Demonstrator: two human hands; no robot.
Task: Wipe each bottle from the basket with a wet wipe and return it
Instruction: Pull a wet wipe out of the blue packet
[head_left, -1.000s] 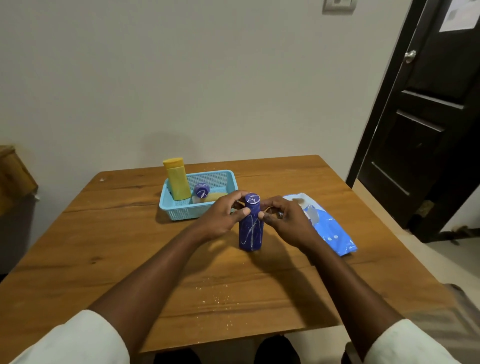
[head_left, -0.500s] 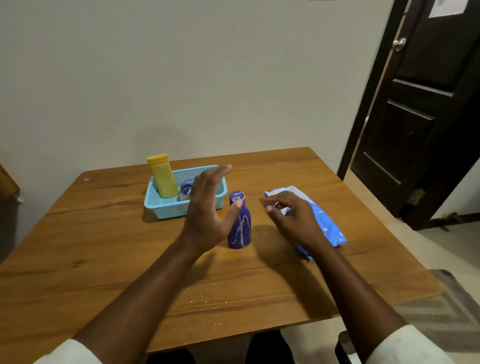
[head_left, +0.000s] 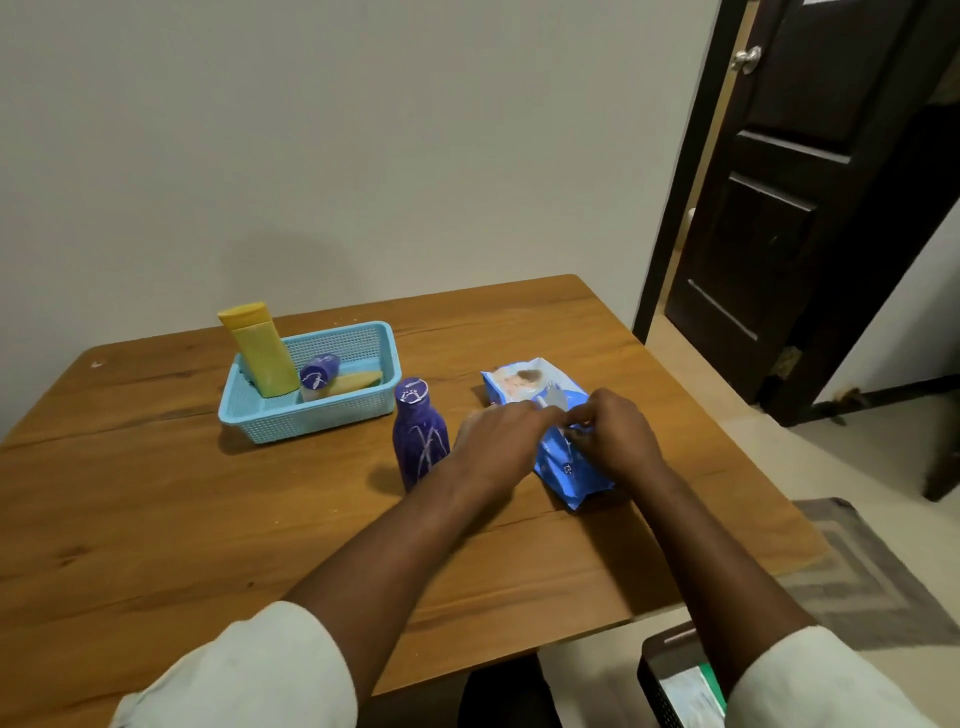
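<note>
Fingers of both hands curled at the top of the blue plastic wet-wipe pack (head_left: 563, 462) lying flat on the brown wooden desk (head_left: 156, 519); right hand (head_left: 613, 436) pinches something small at the pack's opening, looks like the flap or a wipe edge, too blurred to say which. Left hand (head_left: 498, 441) sits on the pack's left side, fingers bent and pressed against it, tips meeting the right hand's over the opening; whether it grips the flap too, cannot tell. Pack printed with a pale picture at its far end. Dark blue plastic bottle with white streaks and a round cap (head_left: 418, 434) stands upright on the desk, just left of the left wrist, apart from the pack, just in front of the light blue perforated plastic basket (head_left: 317, 415), no hand on it. Basket holds a tall yellow bottle with yellow cap (head_left: 262, 353) leaning at its left end, a small bottle with a blue cap (head_left: 318, 375) lying on its side, and a yellow bottle lying flat (head_left: 356, 382) beside that. White sleeves (head_left: 249, 670) on both forearms. Dark wooden door (head_left: 810, 171) at right stands ajar, grey rug (head_left: 862, 582) on the floor beneath the desk's right edge.
</note>
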